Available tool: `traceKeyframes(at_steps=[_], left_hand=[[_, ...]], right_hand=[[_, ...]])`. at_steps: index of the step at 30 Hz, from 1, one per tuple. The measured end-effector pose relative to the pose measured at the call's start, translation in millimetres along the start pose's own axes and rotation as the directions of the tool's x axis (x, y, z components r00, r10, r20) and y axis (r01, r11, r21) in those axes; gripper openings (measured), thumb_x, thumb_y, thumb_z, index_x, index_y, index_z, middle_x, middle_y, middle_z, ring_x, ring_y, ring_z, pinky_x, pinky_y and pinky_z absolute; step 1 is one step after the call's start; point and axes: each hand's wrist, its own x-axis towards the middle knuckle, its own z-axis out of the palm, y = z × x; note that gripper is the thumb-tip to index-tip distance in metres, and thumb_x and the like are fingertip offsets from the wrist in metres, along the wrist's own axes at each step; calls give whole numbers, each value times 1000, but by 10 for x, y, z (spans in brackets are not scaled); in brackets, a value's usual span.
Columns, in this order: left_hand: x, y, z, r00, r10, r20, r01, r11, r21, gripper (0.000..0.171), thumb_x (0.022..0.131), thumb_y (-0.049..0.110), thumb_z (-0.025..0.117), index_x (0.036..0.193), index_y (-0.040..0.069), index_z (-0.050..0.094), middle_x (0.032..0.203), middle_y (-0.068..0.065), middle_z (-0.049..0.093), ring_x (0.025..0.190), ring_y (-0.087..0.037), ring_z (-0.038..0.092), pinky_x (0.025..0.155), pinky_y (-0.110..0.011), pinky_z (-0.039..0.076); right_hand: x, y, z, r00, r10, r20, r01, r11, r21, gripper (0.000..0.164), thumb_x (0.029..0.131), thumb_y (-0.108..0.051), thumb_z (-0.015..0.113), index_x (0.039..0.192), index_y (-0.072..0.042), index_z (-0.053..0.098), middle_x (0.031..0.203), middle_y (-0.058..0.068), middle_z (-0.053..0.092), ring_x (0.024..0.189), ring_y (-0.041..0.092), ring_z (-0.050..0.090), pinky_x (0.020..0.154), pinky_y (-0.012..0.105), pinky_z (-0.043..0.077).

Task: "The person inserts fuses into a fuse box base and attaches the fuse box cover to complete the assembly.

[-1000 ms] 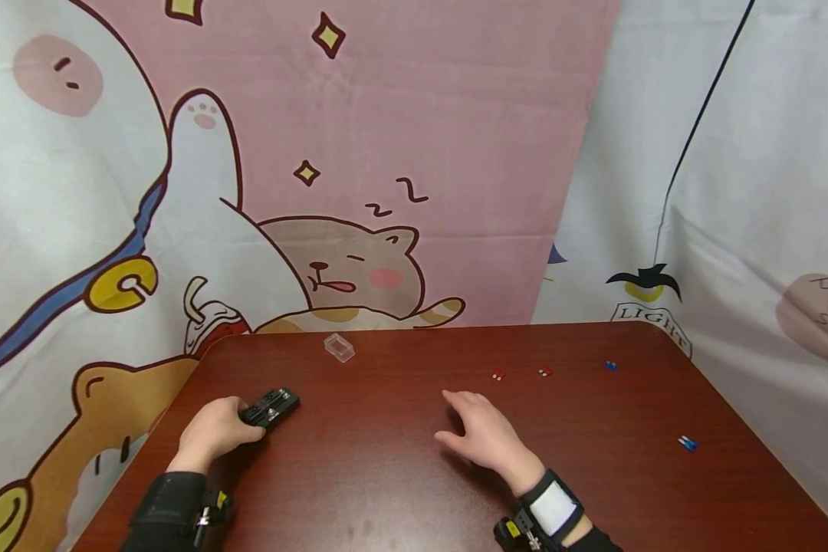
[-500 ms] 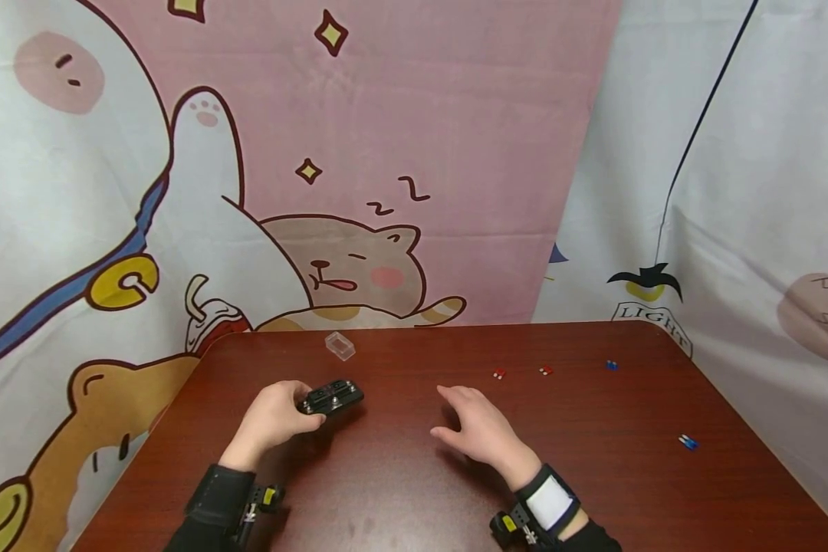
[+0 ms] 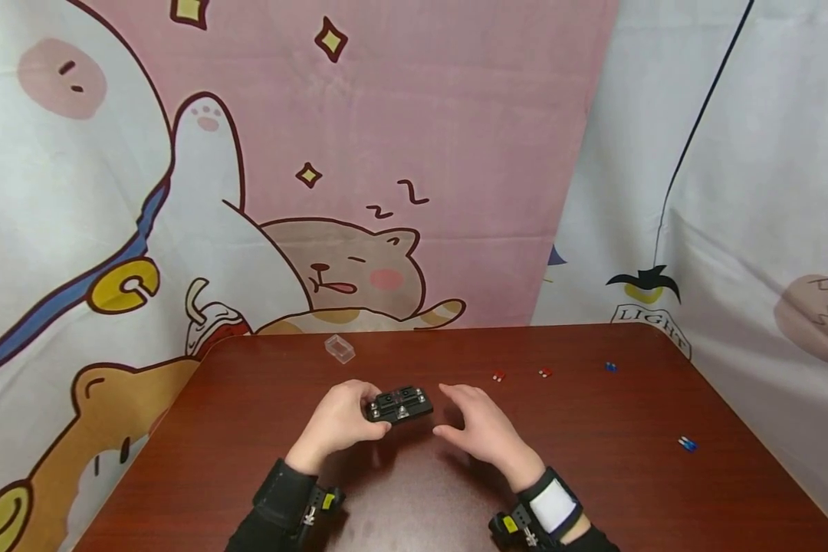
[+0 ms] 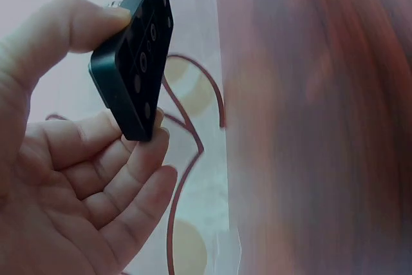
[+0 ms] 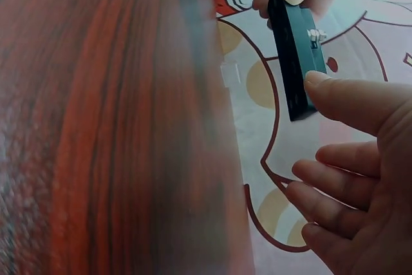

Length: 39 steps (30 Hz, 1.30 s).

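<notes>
My left hand [image 3: 341, 418] pinches a black rectangular block [image 3: 400, 404] by its left end, between thumb and fingers. Metal screws or terminals show on top of the block in the head view. The left wrist view shows round holes in the black underside of the same block [image 4: 145, 59]. A shadow beneath suggests it is held above the table. My right hand [image 3: 486, 429] holds nothing, its thumb and fingers spread just right of the block's free end. A small gap shows there in the head view, though the right thumb [image 5: 347, 101] overlaps the block in the right wrist view.
On the brown table [image 3: 200, 460], a clear plastic box [image 3: 340, 349] lies near the back edge. Two small red pieces [image 3: 499, 376] sit at the back right. Blue pieces [image 3: 611, 367] lie farther right, with another blue one [image 3: 687, 444] nearer. A printed cloth [image 3: 421, 153] hangs behind.
My left hand has carried the black block rightward from the table's left side to beside the right hand. The right hand has barely moved.
</notes>
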Motion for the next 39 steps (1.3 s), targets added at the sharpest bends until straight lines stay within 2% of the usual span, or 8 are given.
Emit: traceKeyframes(at_steps=[6,11,16,21,26,31,39], left_hand=[[54,146,160,995,92,26,-91,995,-35,35,64,25,85,93,11,71,82,7,59,72,-10,53,63,-27,45],[75,236,270,990,129,54,-126,990,-58,35,66,27,85,94,12,71,83,7,59,73,-13,55,63,-26,45],[133,280,360,981,186,53,-186,983,-5,36,66,28,86,94,11,72,84,6,60,74,-12,54,66,-27,45],[251,256,462,970,229,82,-234,970,65,39,66,29,87,96,10,72,85,6,60,76,-9,53,71,-28,46],[356,235,547,964,231,133,-245,965,98,41,66,28,88,98,9,72,87,5,60,80,-11,55,75,-28,48],[434,245,604,960,208,189,-236,962,139,40,65,25,89,98,8,72,87,4,60,78,-10,55,74,-28,47],[478,237,666,955,155,254,-206,960,190,41,66,24,90,99,9,71,88,4,59,78,-10,54,74,-27,47]], right_hand=[[-13,66,-31,1000,-7,-18,8,1000,21,65,80,-22,84,136,-1,57,129,14,61,120,33,55,97,51,45],[-12,115,-105,998,-56,30,55,998,20,61,79,-20,84,133,-3,60,123,10,62,113,28,58,94,48,47],[12,190,-162,996,-67,57,68,997,-24,51,76,-22,87,120,-9,66,111,1,64,100,18,60,88,43,50],[48,290,-169,997,-48,65,51,997,-53,48,72,-23,89,112,-10,67,104,-1,62,92,15,58,84,41,50],[88,379,-145,997,-30,75,37,995,-91,47,68,-25,91,106,-10,67,98,-2,61,87,16,57,80,40,49],[139,433,-118,995,-7,99,20,991,-129,46,63,-26,92,99,-11,67,92,-3,60,84,15,56,77,38,49],[177,438,-93,988,-1,156,26,987,-157,44,62,-25,93,94,-11,65,89,-2,57,81,14,53,72,37,48]])
